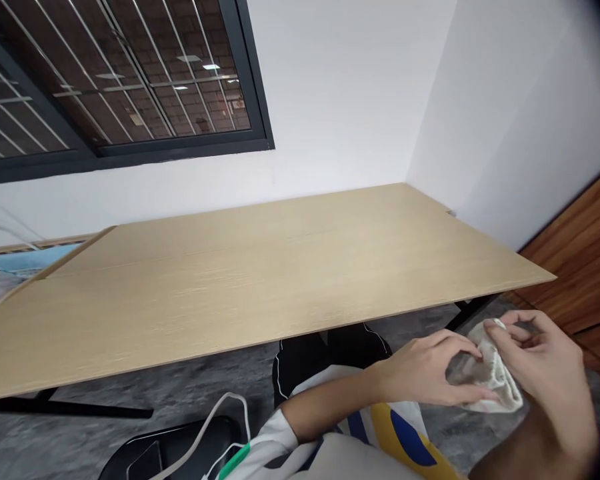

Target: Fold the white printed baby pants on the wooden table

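Observation:
A small off-white cloth pouch (500,383) with a gathered, ruffled edge is held off the right end of the table, over the floor. My right hand (550,367) pinches its upper rim between thumb and fingers. From the other side, my left hand (425,373) curves around the cloth, thumb at the lower edge and fingertips at the upper part. Whether anything lies inside the pouch is hidden by the folds and fingers.
A long wooden table (280,267) stands along the white wall under a barred window (130,73). At far left is a box-like recess with light-blue material (30,259). A black chair (180,453), a white cable (205,427) and a brown wooden cabinet (585,247) are nearby.

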Motion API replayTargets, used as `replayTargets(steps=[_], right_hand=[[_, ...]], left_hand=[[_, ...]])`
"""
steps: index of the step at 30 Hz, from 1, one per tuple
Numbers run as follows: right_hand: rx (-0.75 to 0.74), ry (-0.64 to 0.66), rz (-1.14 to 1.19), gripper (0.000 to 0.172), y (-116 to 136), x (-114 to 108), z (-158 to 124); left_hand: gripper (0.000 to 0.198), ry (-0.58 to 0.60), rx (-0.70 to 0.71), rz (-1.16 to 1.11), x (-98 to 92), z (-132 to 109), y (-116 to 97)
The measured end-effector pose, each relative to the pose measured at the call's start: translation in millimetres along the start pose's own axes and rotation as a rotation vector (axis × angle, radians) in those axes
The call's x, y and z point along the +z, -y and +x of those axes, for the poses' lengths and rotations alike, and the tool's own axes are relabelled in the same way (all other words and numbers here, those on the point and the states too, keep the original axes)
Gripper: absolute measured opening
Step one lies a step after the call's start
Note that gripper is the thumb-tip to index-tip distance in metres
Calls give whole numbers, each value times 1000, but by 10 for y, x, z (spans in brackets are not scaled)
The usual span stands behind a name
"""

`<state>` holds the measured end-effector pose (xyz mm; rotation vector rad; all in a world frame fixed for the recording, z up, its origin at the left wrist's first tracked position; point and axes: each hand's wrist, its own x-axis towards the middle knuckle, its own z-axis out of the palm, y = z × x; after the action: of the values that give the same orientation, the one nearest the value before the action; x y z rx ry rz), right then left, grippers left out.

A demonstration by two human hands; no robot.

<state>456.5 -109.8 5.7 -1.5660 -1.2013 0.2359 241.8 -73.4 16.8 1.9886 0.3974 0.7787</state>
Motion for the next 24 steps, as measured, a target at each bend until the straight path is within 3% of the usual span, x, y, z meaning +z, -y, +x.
replayTargets(steps=[4, 10, 16, 24], right_hand=[[191, -103, -7, 37, 228, 145, 6], [54, -46, 29, 44, 321, 272, -72], [-98, 141, -40, 71, 334, 350, -135], [-237, 220, 12, 43, 528, 576, -156]], left_hand=[[40, -79, -31, 30, -14, 23, 80], [34, -284, -84, 100, 5, 35, 89], [27, -336, -111, 94, -137, 57, 89], [41, -373, -155, -87, -384, 40, 61]])
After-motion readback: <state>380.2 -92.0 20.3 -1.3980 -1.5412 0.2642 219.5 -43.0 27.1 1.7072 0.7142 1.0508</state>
